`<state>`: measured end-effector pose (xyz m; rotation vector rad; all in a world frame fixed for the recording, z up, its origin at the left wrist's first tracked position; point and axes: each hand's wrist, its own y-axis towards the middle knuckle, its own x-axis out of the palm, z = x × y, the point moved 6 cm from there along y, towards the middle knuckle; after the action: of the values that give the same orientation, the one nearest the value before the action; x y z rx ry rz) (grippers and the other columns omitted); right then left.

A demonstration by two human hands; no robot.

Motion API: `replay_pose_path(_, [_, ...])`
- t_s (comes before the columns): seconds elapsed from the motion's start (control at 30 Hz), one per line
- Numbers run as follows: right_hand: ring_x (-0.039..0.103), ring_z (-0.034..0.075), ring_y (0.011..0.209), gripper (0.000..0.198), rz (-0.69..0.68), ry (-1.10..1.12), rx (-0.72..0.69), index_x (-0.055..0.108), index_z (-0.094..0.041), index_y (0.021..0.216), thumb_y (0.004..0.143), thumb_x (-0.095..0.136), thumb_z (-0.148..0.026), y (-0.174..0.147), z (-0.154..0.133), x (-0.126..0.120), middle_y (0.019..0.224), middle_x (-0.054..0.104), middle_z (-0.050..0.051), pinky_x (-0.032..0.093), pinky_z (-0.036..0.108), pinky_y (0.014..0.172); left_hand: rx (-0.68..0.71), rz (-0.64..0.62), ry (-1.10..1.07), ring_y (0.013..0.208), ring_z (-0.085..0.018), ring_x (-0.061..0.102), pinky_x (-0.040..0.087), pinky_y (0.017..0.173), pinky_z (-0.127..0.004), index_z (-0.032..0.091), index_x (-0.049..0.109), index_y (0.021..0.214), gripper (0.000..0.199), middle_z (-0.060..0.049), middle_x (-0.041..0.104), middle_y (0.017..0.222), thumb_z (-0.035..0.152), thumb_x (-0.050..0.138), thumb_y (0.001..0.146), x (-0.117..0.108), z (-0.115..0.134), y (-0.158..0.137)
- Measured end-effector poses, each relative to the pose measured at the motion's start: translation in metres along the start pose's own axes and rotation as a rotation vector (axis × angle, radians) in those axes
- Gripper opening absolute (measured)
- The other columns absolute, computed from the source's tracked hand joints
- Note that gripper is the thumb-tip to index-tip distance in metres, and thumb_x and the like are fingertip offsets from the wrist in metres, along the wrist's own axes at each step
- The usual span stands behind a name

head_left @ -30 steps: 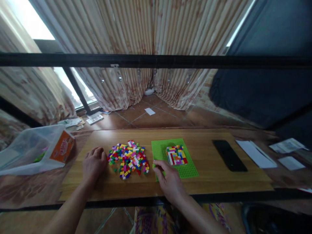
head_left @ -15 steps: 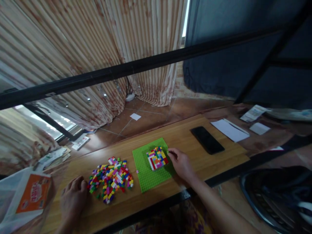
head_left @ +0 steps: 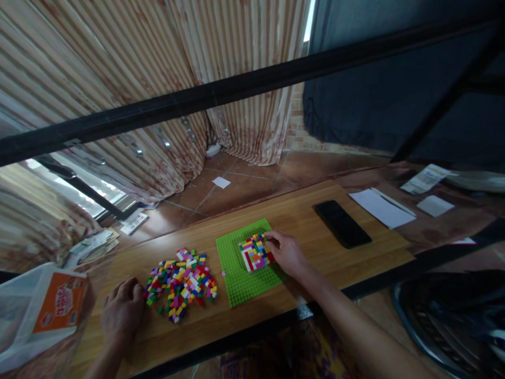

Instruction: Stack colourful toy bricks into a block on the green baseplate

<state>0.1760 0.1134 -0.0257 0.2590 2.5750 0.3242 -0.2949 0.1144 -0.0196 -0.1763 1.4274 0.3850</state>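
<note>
My right hand (head_left: 290, 253) reaches over the green studded baseplate (head_left: 232, 292), thumb and fingertips pinched together. They touch the far right corner of a square mosaic of coloured building bricks (head_left: 255, 253) on that plate. Anything between the fingertips is hidden. My left hand (head_left: 123, 308) rests on the wooden tabletop, its fingers loosely bent and holding nothing. Right beside it lies a loose pile of small multicoloured building bricks (head_left: 181, 284). One pink brick (head_left: 223, 273) sits by itself near the left edge of the baseplate.
A black phone (head_left: 342, 223) and white papers (head_left: 382, 207) lie to the right. At the far left stands a clear plastic box (head_left: 23, 337) with an orange label. A dark metal bar (head_left: 252, 84) crosses beyond the wooden table (head_left: 292, 210), in front of striped curtains (head_left: 244, 31).
My right hand has moved left, from beside the brick mosaic onto its far right corner. My left hand stays by the pile. The whole view has shifted slightly.
</note>
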Motion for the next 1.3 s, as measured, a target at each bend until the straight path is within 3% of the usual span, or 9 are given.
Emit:
replay_pose_path(0.33, [0.072,0.02,0.085,0.022,0.034,0.107,0.106,0.072,-0.022,0.098,0.079,0.061,-0.019,-0.001,0.011,0.004,0.092,0.077,0.004,0.057,0.039,0.085,0.016,0.007,0.002,0.133,-0.035,0.05,0.039,0.113,-0.05,0.015,0.061,0.123,0.055,-0.017,0.059,0.137,0.046,0.026,0.095,0.002,0.002,-0.002])
replay_pose_path(0.53, [0.073,0.022,0.089,0.024,0.051,0.233,0.16,0.073,-0.021,0.1,0.082,0.063,-0.032,-0.003,0.024,0.002,0.097,0.078,0.007,0.057,0.04,0.087,0.025,0.02,-0.012,0.132,-0.032,0.051,0.038,0.114,-0.047,0.017,0.061,0.119,0.054,-0.016,0.06,0.136,0.048,0.026,0.093,0.003,0.0,-0.001])
replay_pose_path(0.7, [0.072,0.022,0.077,0.032,0.096,0.332,0.301,0.074,-0.019,0.097,0.084,0.06,-0.045,0.0,0.039,0.005,0.089,0.078,0.008,0.058,0.038,0.074,0.04,0.043,-0.011,0.132,-0.032,0.051,0.036,0.115,-0.045,0.016,0.062,0.12,0.052,-0.015,0.061,0.135,0.046,0.028,0.094,0.004,-0.001,-0.001])
replay_pose_path(0.97, [0.072,0.023,0.084,0.032,0.088,0.351,0.298,0.075,-0.019,0.093,0.075,0.067,-0.045,0.003,0.038,0.011,0.092,0.078,0.009,0.056,0.04,0.083,0.043,0.054,-0.028,0.128,-0.032,0.053,0.038,0.113,-0.043,0.015,0.064,0.119,0.05,-0.016,0.063,0.131,0.042,0.031,0.093,0.003,0.001,-0.004])
replay_pose_path(1.3, [0.07,0.021,0.076,0.042,0.04,0.402,0.408,0.076,-0.019,0.088,0.062,0.077,-0.052,0.008,0.048,0.012,0.086,0.078,0.007,0.054,0.035,0.072,0.068,0.123,-0.03,0.123,-0.032,0.056,0.04,0.11,-0.044,0.014,0.066,0.119,0.047,-0.016,0.064,0.129,0.039,0.035,0.093,0.012,-0.007,-0.001])
